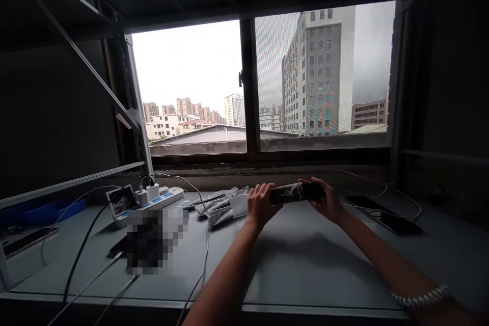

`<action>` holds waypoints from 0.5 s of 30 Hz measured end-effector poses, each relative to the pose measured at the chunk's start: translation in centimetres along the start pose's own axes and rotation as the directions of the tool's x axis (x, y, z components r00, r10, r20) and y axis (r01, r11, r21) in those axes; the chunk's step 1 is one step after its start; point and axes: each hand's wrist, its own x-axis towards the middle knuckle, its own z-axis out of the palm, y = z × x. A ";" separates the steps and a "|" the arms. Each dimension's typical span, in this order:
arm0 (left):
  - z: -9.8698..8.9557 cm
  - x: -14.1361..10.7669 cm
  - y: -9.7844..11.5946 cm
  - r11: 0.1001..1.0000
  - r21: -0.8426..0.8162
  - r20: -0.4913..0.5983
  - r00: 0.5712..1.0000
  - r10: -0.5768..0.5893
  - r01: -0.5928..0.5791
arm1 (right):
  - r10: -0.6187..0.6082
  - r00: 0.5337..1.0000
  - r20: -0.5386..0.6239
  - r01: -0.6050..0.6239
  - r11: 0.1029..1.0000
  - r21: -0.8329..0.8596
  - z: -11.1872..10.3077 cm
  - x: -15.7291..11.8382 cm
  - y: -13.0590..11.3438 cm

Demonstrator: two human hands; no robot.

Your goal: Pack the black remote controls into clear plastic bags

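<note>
Above the middle of the table, both hands hold a long black remote control [288, 194] level by its two ends. Small button-like marks show toward its right end, and a pale patch, perhaps a reflection, lies across its left half. My left hand [260, 204] is closed around the left end, with the fingers over the top. The right end sits between the thumb and fingers of my right hand [326, 202]. Just left of my left hand lie several plastic-wrapped packets [221, 211]; what is inside them is unclear.
A white power strip [168, 196] with plugged-in chargers [153, 191] stands back left. Cables [206, 254] cross the table's left side. A dark tablet or phone [384, 214] lies right. Blue trays [49, 211] sit far left. Metal shelf posts [139, 112] frame the window.
</note>
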 end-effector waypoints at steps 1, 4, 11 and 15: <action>-0.2 0.1 -0.1 1.000 0.003 -0.017 1.000 -0.012 0.013 | -0.004 1.000 -0.002 0.004 0.999 0.035 -0.1 -0.1 -0.3; -0.4 0.2 -0.2 0.999 -0.006 -0.067 0.997 -0.039 0.038 | -0.017 1.000 -0.005 0.017 0.994 0.107 -0.1 -0.4 -0.8; 0.0 0.1 0.3 1.000 -0.010 -0.104 0.994 0.016 -0.017 | -0.031 0.999 0.044 0.029 0.999 0.040 -0.3 -0.3 -0.3; -0.2 0.2 0.7 1.000 -0.006 -0.035 0.999 0.018 -0.019 | -0.007 0.994 0.112 0.007 1.000 0.003 -0.8 0.2 0.5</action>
